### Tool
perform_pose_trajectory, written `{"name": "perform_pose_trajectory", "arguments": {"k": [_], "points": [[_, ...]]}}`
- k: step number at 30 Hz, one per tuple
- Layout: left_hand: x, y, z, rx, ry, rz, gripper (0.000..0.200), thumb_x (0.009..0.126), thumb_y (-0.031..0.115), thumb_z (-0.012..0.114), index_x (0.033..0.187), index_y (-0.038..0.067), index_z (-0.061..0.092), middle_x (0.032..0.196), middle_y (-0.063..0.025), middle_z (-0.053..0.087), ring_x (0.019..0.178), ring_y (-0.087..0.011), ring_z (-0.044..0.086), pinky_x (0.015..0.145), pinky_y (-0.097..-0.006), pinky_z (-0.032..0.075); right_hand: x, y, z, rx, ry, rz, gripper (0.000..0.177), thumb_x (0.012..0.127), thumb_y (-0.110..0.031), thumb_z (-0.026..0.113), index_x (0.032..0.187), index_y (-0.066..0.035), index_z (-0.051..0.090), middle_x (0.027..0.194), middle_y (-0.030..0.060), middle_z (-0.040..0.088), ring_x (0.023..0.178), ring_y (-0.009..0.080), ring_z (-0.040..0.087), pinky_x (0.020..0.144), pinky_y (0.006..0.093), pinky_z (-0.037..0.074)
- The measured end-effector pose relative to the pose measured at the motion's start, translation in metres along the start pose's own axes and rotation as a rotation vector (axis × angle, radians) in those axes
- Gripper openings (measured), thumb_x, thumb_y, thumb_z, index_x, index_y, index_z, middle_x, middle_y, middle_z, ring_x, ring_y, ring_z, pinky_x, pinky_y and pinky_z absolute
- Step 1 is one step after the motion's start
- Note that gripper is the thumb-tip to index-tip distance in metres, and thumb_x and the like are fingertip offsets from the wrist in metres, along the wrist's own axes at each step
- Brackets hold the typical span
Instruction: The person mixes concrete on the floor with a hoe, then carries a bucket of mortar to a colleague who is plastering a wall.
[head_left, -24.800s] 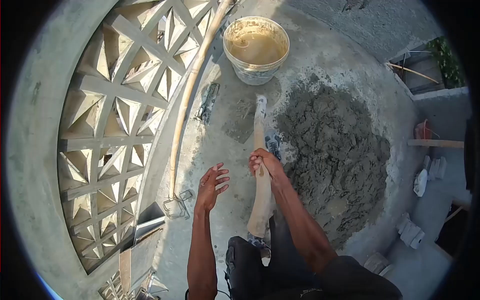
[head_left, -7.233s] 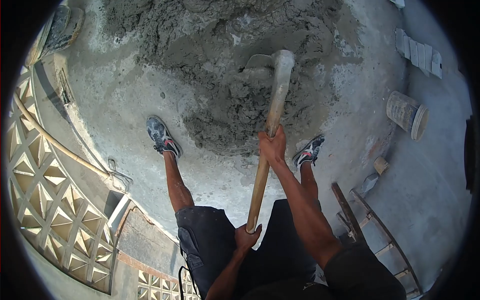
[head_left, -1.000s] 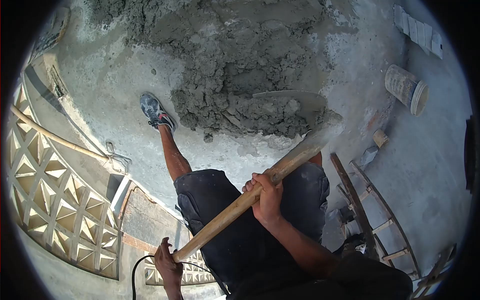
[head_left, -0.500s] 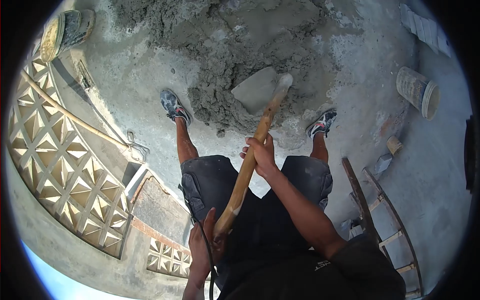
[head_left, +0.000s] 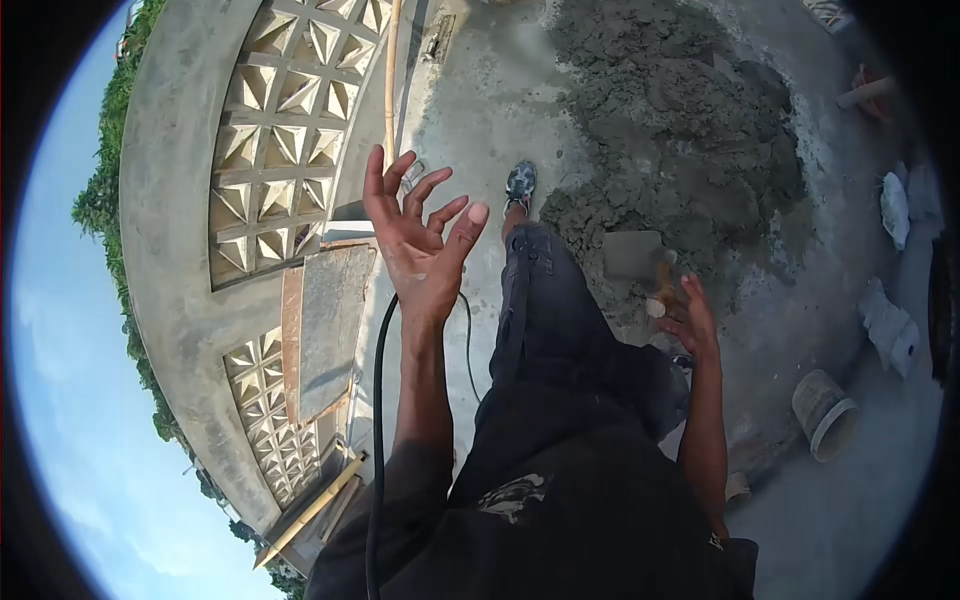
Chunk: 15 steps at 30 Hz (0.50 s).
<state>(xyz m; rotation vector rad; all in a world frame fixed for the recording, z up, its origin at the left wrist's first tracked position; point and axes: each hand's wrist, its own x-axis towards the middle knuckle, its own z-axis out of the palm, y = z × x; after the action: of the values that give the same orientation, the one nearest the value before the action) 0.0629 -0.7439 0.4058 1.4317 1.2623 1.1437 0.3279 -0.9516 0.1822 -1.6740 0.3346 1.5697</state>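
Observation:
My left hand point(head_left: 425, 245) is raised at the left, palm up, its fingers spread and slightly curled, holding nothing. My right hand point(head_left: 695, 318) is lower at the right with its fingers apart, close beside the wooden handle point(head_left: 657, 304) of a hoe. That handle points up toward me and looks short from here. The hoe's flat grey blade point(head_left: 632, 255) rests at the near edge of a heap of wet mortar point(head_left: 690, 140). A dark cable point(head_left: 379, 400) runs past my left forearm.
A patterned block wall point(head_left: 240, 150) and a grey board point(head_left: 335, 320) stand at the left. One shoe point(head_left: 521, 180) is beside the mortar. A bucket point(head_left: 825, 415) lies at the right, below white sacks point(head_left: 888, 325). A bamboo pole point(head_left: 392, 80) leans at the wall.
Both hands have let go of the hoe handle. My left hand has risen with fingers spread. The view has turned left, so more wall and sky show.

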Motion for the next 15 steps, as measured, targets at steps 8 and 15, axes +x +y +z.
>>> {"name": "perform_pose_trajectory", "arguments": {"k": [8, 15], "points": [[-0.028, 0.157, -0.159, -0.553, -0.612, 1.006, 0.114, 0.050, 0.035, 0.092, 0.147, 0.022, 0.033, 0.115, -0.0053, 0.051, 0.082, -0.0158, 0.059, 0.060, -0.0264, 0.049, -0.037, 0.015, -0.139, -0.068, 0.264, -0.210, 0.060, 0.093, -0.030, 0.059, 0.145, -0.013, 0.036, 0.133, 0.0108, 0.049, 0.090, 0.0241, 0.059, 0.071, 0.0371, 0.052], [-0.079, 0.285, -0.214, -0.714, -0.815, 1.837, 0.028, 0.080, 0.004, 0.071, 0.106, 0.008, 0.063, 0.093, -0.0043, 0.065, 0.081, -0.0137, 0.059, 0.058, -0.0222, 0.042, -0.047, 0.032, -0.213, 0.096, 0.333, -0.205, 0.037, 0.093, -0.027, 0.060, 0.125, -0.010, 0.052, 0.110, 0.0118, 0.060, 0.086, 0.0236, 0.061, 0.072, 0.0366, 0.053]]}}
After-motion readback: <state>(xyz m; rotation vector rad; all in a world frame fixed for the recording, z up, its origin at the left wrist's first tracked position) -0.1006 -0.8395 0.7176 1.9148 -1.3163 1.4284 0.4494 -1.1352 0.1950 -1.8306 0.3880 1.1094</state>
